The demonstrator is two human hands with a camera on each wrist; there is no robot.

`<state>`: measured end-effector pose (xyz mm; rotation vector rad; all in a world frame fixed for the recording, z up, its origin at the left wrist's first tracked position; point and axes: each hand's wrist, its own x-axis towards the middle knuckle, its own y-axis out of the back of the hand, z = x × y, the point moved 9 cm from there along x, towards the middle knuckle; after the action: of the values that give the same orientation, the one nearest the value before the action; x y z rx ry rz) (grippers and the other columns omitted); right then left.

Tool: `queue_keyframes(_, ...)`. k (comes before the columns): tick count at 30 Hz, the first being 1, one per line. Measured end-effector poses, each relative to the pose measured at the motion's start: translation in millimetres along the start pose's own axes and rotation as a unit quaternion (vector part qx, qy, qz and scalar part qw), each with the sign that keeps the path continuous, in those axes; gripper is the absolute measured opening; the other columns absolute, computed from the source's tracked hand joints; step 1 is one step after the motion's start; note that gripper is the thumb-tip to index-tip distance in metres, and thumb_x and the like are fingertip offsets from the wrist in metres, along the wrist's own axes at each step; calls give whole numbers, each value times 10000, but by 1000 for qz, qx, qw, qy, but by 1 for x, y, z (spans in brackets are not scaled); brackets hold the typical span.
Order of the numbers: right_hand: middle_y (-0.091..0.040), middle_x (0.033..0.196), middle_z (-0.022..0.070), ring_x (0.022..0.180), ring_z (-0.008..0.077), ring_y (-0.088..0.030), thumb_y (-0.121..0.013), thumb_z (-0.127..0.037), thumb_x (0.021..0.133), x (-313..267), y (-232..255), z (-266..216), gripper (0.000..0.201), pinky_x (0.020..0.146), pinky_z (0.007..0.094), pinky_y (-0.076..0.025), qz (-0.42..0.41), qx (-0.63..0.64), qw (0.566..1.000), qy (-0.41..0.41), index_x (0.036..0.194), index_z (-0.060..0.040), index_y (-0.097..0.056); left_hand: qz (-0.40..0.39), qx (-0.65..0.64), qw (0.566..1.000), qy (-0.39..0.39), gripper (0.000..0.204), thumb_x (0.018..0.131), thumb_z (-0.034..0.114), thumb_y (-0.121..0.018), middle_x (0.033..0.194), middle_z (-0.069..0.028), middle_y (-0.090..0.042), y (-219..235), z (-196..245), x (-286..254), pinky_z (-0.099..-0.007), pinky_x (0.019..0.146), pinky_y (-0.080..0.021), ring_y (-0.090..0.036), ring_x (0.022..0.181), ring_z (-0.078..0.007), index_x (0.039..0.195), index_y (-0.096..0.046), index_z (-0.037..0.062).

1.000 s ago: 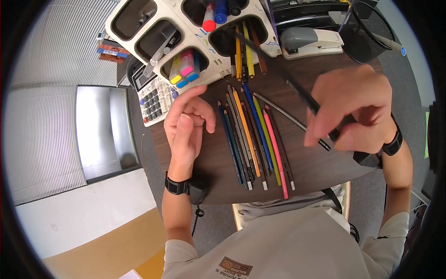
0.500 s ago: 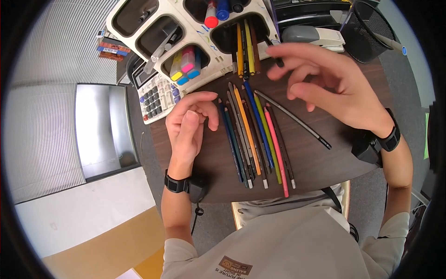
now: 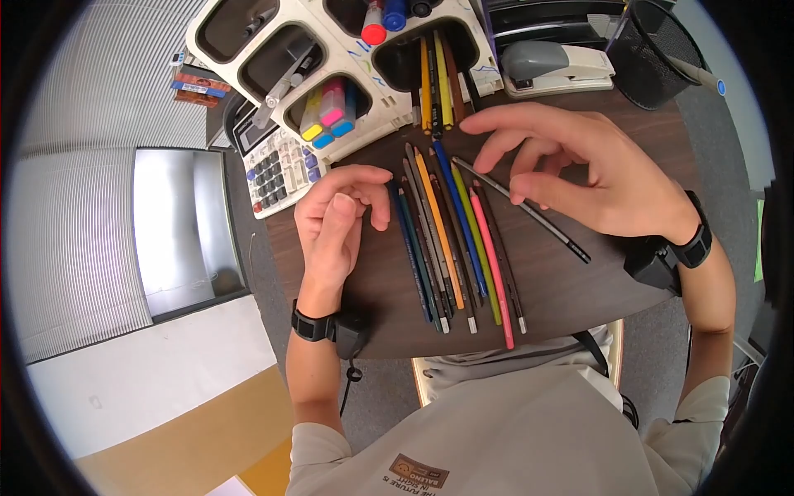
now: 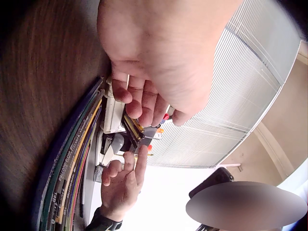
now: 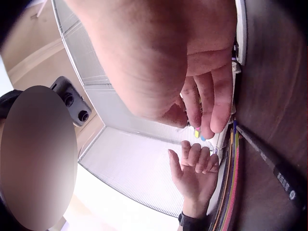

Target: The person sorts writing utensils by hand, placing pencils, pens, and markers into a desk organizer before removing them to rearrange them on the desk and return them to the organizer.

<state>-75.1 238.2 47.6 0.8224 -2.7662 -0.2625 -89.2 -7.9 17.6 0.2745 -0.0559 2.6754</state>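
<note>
Several coloured pencils lie side by side on the dark table (image 3: 372,289), among them a pink one (image 3: 494,269) and an orange one (image 3: 442,231). A grey pencil (image 3: 538,217) lies slanted to their right. My right hand (image 3: 591,169) hovers over its upper part, fingers relaxed and holding nothing. My left hand (image 3: 335,219) rests left of the row with loosely curled, empty fingers. Beyond the row, pencils (image 3: 447,87) stand in the lower right compartment of the white organizer (image 3: 339,50), a black one (image 3: 470,89) at their right.
Highlighters (image 3: 332,112) and markers (image 3: 374,29) fill other organizer compartments. A calculator (image 3: 277,178) sits at the left, partly behind the organizer. To the right of the organizer are a stapler (image 3: 558,68) and a black mesh cup (image 3: 653,62). The table's near edge curves in front of the person.
My right hand brought a black pencil to the organizer's lower right compartment and let it go, then drew slightly back with fingers loose. My left hand has barely moved.
</note>
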Motion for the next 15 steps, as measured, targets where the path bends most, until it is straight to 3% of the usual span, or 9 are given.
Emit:
queue_keyframes(4,-789,1054,57,863,151,-741,-724,-78,1005,-2,1,0,274,703,283,-551,-3,-93,995,35,1279,-61,-733,-4,-1,1000,-3,630,1116,509,-612,886,-93,-686,-1,1,1,-280,692,-470,-619,770,-151,1278,-685,-96)
queue_keyframes(7,-753,910,63,793,228,-732,-765,-103,956,-2,-6,3,186,695,338,-561,-71,-168,983,22,1133,-46,-753,-5,-1,1000,-3,617,1119,502,-609,898,-95,-683,-1,1,1,-281,690,-470,-621,770,-152,1259,-695,-92)
queue_keyframes(10,-711,886,82,797,288,-717,-787,-113,909,-6,-13,11,228,712,395,-566,-106,-265,958,7,1122,-49,-735,-5,0,1000,-8,601,1123,491,-604,915,-95,-677,-2,1,1,-281,689,-469,-621,769,-153,1243,-702,-90)
queue_keyframes(13,-651,854,49,821,253,-687,-858,-75,820,-8,-15,13,341,687,384,-557,-76,-277,957,26,1138,-74,-734,-8,1,1000,-14,587,1127,478,-600,923,-94,-670,-3,1,2,-280,686,-466,-617,766,-153,1234,-705,-89)
queue_keyframes(15,-692,926,76,851,293,-711,-807,-68,856,-8,-11,11,298,744,420,-574,-47,-271,961,1,1144,-58,-730,-9,1,1000,-15,580,1130,472,-597,921,-94,-667,-3,1,2,-280,683,-464,-613,763,-153,1231,-705,-89)
